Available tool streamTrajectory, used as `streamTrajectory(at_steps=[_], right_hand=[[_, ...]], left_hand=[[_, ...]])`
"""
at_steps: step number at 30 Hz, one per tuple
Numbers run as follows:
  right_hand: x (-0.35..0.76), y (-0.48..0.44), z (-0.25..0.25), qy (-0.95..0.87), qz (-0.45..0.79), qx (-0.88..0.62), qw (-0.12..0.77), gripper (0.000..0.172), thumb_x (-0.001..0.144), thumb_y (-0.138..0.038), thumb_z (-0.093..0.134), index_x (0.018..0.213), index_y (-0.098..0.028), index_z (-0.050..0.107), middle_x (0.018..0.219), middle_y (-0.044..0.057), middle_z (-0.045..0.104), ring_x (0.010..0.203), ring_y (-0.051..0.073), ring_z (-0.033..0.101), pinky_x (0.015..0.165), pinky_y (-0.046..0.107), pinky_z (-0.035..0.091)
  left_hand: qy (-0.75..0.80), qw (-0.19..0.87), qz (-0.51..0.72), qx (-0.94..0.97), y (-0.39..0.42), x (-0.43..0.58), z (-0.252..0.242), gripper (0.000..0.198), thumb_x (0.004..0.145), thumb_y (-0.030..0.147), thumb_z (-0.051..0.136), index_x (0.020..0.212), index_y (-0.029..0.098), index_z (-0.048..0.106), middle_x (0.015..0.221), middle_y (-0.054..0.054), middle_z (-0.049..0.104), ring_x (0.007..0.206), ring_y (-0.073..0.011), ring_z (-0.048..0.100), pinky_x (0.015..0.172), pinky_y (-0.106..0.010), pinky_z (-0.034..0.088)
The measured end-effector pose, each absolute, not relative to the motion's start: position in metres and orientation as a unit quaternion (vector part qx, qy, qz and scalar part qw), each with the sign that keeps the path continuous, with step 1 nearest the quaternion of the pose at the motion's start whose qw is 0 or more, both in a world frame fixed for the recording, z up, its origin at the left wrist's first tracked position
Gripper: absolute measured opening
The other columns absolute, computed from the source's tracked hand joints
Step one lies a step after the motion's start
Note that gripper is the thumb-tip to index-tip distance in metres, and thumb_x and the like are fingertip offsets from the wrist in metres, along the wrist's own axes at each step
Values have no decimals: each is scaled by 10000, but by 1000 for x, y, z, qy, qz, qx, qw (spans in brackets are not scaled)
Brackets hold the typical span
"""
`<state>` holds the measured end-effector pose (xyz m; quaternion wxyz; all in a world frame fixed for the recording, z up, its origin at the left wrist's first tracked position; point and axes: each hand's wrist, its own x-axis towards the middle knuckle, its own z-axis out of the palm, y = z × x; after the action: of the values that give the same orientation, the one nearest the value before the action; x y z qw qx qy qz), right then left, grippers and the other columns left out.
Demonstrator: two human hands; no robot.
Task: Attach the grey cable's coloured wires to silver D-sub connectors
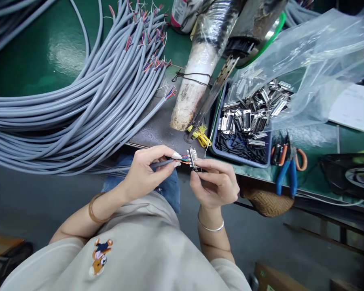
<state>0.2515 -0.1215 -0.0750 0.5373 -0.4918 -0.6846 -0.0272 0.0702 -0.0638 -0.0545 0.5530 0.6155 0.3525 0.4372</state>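
Between thumb and fingertips, my left hand (pixel 150 167) pinches the end of a grey cable (pixel 161 163), whose thin coloured wires (pixel 185 159) fan out toward the right. My right hand (pixel 215 180) grips a metal multi-pin connector (pixel 192 158) with its pin row facing the wires. The wire tips meet or nearly meet the pins; whether any is joined I cannot tell. Both hands are just off the bench's front edge, above my lap. Close behind the connector lies a yellow cutter-like tool (pixel 202 137).
A big bundle of grey cables (pixel 109 101) covers the left bench. At right, a blue tray (pixel 245 155) holds connectors and black tubes. Behind my hands are a plastic-wrapped tube (pixel 197 76) and a perforated metal rod (pixel 215 93). Blue-handled pliers (pixel 286 173) overhang the edge.
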Motion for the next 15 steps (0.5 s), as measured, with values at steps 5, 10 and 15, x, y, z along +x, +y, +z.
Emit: streamTrajectory(at_steps=[5,10,15], right_hand=[[251,-124,-76,-686,-53,-488,537,160,854,-159,762,859,-241,624,993,36,782,815,180,774,616,301,675],[250,-125,-75,-692,-49,-497,522,180,844,-129,771,902,-235,638,1028,42,795,834,173,778,638,286,668],[247,-122,-69,-684,-6,-512,519,231,826,-55,761,952,-215,652,1010,40,806,853,163,779,698,271,637]], left_hand=[[335,485,472,655,-67,69,-55,48,899,196,705,909,168,743,851,-72,794,725,-146,716,635,-226,572],[347,440,486,670,-71,69,-58,28,886,175,707,869,159,723,816,-62,782,647,-117,670,582,-207,526],[381,603,395,579,-69,70,-54,96,822,216,748,799,149,682,641,-1,672,463,-58,499,444,-180,410]])
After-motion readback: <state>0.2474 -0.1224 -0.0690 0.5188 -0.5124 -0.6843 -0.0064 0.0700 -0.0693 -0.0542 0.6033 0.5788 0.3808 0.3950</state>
